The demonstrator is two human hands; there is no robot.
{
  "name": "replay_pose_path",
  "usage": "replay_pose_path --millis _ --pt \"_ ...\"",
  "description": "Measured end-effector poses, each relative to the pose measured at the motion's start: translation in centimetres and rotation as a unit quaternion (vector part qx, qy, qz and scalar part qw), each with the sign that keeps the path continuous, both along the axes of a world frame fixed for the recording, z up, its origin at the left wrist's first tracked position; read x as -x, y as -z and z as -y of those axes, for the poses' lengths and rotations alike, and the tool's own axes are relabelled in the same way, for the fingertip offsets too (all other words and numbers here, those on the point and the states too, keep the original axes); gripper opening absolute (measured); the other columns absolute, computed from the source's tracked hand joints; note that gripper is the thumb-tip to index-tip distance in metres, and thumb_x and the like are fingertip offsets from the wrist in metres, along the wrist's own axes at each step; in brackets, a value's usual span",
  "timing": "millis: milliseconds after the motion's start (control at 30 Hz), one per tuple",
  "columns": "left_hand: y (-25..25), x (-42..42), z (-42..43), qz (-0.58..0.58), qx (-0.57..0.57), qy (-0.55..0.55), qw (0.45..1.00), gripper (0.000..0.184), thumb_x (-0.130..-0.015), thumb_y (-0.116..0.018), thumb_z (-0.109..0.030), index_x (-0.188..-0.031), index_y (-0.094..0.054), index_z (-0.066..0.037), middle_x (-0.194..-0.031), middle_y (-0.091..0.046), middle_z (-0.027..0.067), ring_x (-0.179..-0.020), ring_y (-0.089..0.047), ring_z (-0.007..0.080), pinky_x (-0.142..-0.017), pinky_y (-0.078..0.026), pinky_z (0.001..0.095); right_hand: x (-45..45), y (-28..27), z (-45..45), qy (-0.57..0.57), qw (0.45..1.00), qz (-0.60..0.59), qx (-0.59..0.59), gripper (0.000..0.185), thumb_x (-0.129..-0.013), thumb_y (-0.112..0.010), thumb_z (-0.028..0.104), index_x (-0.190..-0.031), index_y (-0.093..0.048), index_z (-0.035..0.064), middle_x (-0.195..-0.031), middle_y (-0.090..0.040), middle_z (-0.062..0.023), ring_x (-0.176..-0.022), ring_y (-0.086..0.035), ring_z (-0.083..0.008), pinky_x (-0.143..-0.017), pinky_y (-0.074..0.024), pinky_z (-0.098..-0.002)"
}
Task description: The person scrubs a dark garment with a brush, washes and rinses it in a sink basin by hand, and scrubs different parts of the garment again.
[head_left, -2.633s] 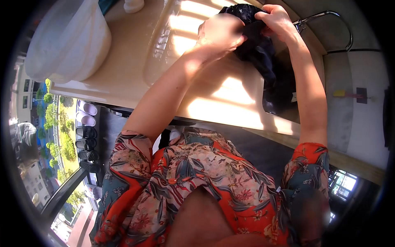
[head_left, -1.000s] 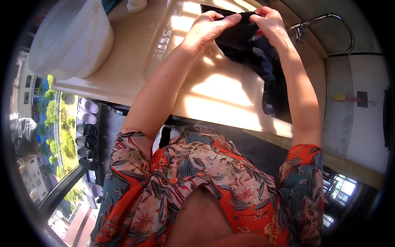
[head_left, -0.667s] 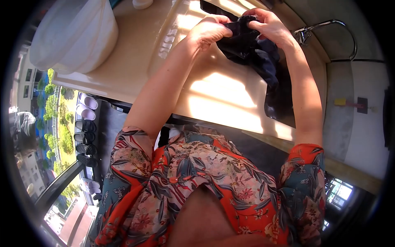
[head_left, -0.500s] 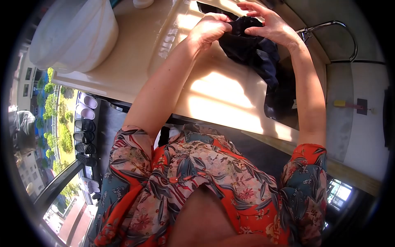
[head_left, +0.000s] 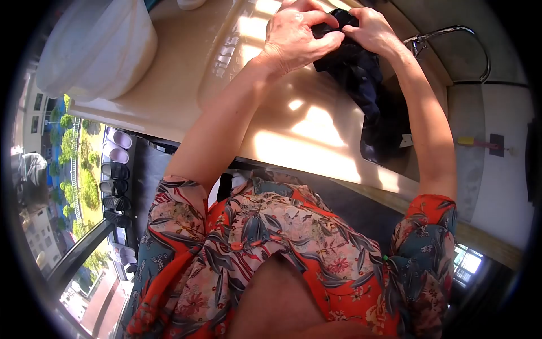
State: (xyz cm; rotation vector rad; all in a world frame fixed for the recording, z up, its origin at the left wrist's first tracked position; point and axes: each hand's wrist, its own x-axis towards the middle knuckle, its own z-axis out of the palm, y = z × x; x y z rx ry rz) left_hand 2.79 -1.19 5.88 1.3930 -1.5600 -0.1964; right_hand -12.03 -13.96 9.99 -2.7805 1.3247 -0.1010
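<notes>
And there's the change: the right hand (head_left: pixel 372 31), spread with its fingers lifted half a second ago, is back on the dark cloth (head_left: pixel 353 65), thumb and fingers pinching the bunched top. The left hand (head_left: pixel 293 39) has rolled over, back now upward, its thumb and forefinger curled around the opposite side of the same bunch. So the cloth is gripped from both sides again, which I'd read as re-gathering rather than letting go. Everything centres left of the tap (head_left: pixel 418 44): the held end is up level with it, and the rest trails down below it into the shadowed sink (head_left: pixel 398 161). The white tub (head_left: pixel 96 56) sits far left of the tap, untouched on the tabletop (head_left: pixel 180 85).
</notes>
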Motion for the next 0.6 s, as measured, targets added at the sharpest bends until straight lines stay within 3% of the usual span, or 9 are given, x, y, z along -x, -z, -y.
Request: replay_pose_path --millis 33,167,300,333,400,433,467,533,600 --pt "0.5 1.0 0.3 0.031 0.007 -0.018 0.999 0.035 -0.073 -0.063 -0.038 -0.093 -0.066 -0.01 -0.091 -0.06 0.0157 -0.084 -0.058 0.0289 -0.079 -0.047 0.0367 0.0 -0.3 0.5 0.01 1.0 -0.027 -0.008 0.037 -0.073 -0.059 0.014 -0.105 -0.057 -0.0046 -0.093 -0.063 -0.0131 -0.081 -0.06 -0.0177 -0.073 -0.0478 -0.0299" --pt "2.6 1.6 1.6 -0.022 -0.089 0.04 0.995 0.029 -0.075 -0.062 -0.035 -0.091 -0.066 -0.011 -0.1 -0.057 0.0174 -0.092 -0.055 0.032 -0.082 -0.046 0.0395 -0.3 -1.8 0.5 0.007 0.999 0.035 -0.018 0.036 -0.067 -0.056 0.011 -0.102 -0.059 0.0014 -0.096 -0.062 -0.0192 -0.089 -0.06 -0.0289 -0.08 -0.0467 -0.0354" --pt "1.9 1.3 1.9 -0.164 -0.086 0.03 0.982 0.036 -0.07 -0.067 -0.032 -0.087 -0.067 0.0 -0.082 -0.064 0.0124 -0.071 -0.06 0.0157 -0.069 -0.048 0.0261 0.1 -3.9 1.8 0.117 0.967 0.122 -0.192 0.025 -0.064 -0.049 0.004 -0.086 -0.061 -0.0007 -0.072 -0.061 -0.0094 -0.068 -0.057 -0.0188 -0.063 -0.0475 -0.0297" --pt "1.2 1.1 1.4 -0.27 -0.2 0.077 0.939 0.033 -0.07 -0.067 -0.029 -0.085 -0.066 0.001 -0.078 -0.064 0.012 -0.067 -0.06 0.0161 -0.065 -0.048 0.0259 0.3 -3.7 2.0 0.11 0.974 0.1 -0.169 0.024 -0.064 -0.049 0.003 -0.084 -0.061 -0.001 -0.072 -0.06 -0.0083 -0.068 -0.056 -0.0169 -0.062 -0.0467 -0.0281" --pt "3.1 1.0 2.8 -0.331 -0.154 0.079 0.928 0.026 -0.067 -0.067 -0.02 -0.08 -0.064 0.003 -0.072 -0.063 0.0109 -0.063 -0.058 0.0153 -0.061 -0.047 0.0254 0.8 -2.1 1.9 0.079 0.964 0.16 -0.197 0.022 -0.066 -0.051 0.003 -0.086 -0.058 -0.002 -0.076 -0.059 -0.0079 -0.069 -0.054 -0.0135 -0.06 -0.0442 -0.0234" --pt "4.2 0.8 3.5 -0.36 -0.13 0.079 0.92 0.023 -0.066 -0.067 -0.015 -0.078 -0.063 0.003 -0.069 -0.062 0.0103 -0.061 -0.057 0.0148 -0.059 -0.047 0.0252 3.4 0.7 6.5 0.031 0.912 0.193 -0.36 0.032 -0.072 -0.058 0.01 -0.102 -0.057 -0.0021 -0.09 -0.062 -0.0067 -0.08 -0.059 -0.0115 -0.071 -0.0473 -0.0256" --pt "4.9 0.5 4.0 -0.403 -0.134 0.082 0.901 0.019 -0.066 -0.066 -0.011 -0.078 -0.062 0.002 -0.069 -0.06 0.0077 -0.062 -0.056 0.0133 -0.059 -0.045 0.0245 2.3 0.4 4.0 0.073 0.923 0.177 -0.334 0.03 -0.073 -0.056 0.008 -0.102 -0.055 0.0004 -0.089 -0.061 -0.0031 -0.077 -0.057 -0.0077 -0.069 -0.0461 -0.0215" --pt "5.6 0.3 4.6 -0.487 -0.142 0.09 0.857 0.014 -0.065 -0.064 -0.002 -0.078 -0.06 0.0 -0.069 -0.057 0.0025 -0.064 -0.052 0.0102 -0.058 -0.042 0.0229 3.8 4.1 5.2 0.021 0.833 0.357 -0.423 0.028 -0.076 -0.057 0.01 -0.102 -0.054 -0.0002 -0.086 -0.061 -0.0031 -0.074 -0.056 -0.0077 -0.068 -0.0459 -0.0206" --pt "5.2 0.5 4.6 -0.575 -0.134 0.044 0.806 0.027 -0.057 -0.059 0.01 -0.082 -0.057 0.001 -0.068 -0.053 0.0051 -0.059 -0.051 0.0134 -0.052 -0.044 0.0264 2.2 3.6 3.0 0.007 0.842 0.354 -0.407 0.023 -0.08 -0.058 0.011 -0.101 -0.054 0.001 -0.083 -0.061 -0.0021 -0.074 -0.057 -0.0074 -0.068 -0.0463 -0.02"
